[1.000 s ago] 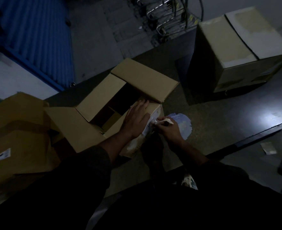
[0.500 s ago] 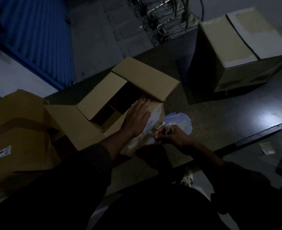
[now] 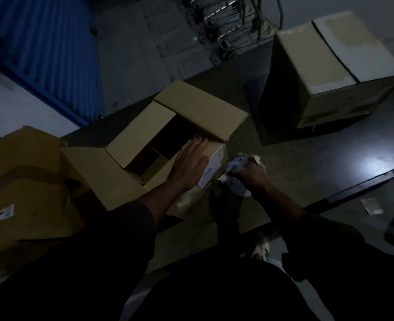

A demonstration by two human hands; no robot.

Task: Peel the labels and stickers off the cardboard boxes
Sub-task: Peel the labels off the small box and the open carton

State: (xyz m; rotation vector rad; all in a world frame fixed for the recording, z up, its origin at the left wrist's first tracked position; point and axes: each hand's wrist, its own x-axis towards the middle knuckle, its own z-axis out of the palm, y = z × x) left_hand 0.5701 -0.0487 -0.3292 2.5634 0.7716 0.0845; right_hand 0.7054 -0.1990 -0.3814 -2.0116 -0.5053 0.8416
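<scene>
Left hand [image 3: 190,164] flat, fingers straight, pressing open brown cardboard box [image 3: 168,144] steady. Right hand [image 3: 249,172], just beside it, pinching crumpled white paper label [image 3: 236,163] half torn off box's near face. Mid-peel; next probably steady pull away until remaining strip releases.

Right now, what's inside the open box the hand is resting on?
Inside the open box only a folded-in inner flap shows. The rest is dark shadow, and the left hand lying flat on its near flap covers that corner, so any contents can't be seen.
</scene>
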